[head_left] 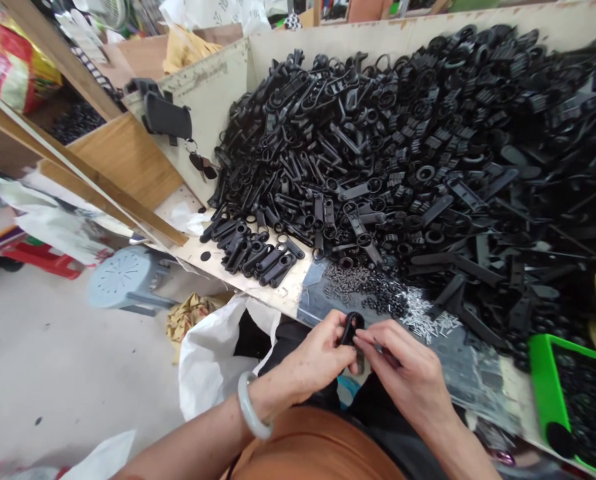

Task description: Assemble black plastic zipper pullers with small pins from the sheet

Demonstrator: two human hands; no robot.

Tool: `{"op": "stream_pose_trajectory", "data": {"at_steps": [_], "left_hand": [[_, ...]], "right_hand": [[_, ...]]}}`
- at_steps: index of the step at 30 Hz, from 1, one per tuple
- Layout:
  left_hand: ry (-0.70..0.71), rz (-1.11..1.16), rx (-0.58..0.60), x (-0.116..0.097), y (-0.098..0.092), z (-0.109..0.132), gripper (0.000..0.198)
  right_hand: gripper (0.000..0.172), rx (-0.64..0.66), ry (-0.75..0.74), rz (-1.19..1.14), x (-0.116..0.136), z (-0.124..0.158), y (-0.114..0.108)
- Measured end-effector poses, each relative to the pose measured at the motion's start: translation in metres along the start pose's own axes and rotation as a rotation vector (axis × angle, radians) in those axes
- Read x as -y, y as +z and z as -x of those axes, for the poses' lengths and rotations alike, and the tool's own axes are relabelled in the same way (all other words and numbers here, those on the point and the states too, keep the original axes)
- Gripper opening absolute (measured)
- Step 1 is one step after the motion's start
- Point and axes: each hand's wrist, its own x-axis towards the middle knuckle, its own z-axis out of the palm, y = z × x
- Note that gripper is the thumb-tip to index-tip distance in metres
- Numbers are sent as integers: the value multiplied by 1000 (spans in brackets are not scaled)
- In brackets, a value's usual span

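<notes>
Clamped between thumb and fingers of left grip (321,352): black part (353,323), ring end upward, at the near edge of the table (194,253). Set against the ring end, fingertips together: right grip (403,357); cannot tell whether anything is pinched inside. Laid just beyond both grips: grey sheet (312,300). Spread along it, left to right: brown bits (345,283), black beads (385,293), silver pins (425,313). Piled behind: large black heap (353,143). Grouped left of the sheet: ring-ended batch (258,257). Placed at far right: green bin (542,373), holding small black pieces (593,407). Located below the table, left: white bag (203,363). Standing farther left: blue stool (123,277).
</notes>
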Motion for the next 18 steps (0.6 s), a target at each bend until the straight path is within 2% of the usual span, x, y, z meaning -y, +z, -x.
{"op": "stream_pose_trajectory", "data": {"at_steps": [9,13,18], "left_hand": [[74,-110,14,11,-13,-6,14],[110,-122,15,19,-18,-8,19],[153,-132,-35,26,-18,-11,25]], "right_hand": [[14,32,-133,183,3,1,-6],[22,33,-189,274,2,6,-4],[30,53,-155,317,-1,12,1]]}}
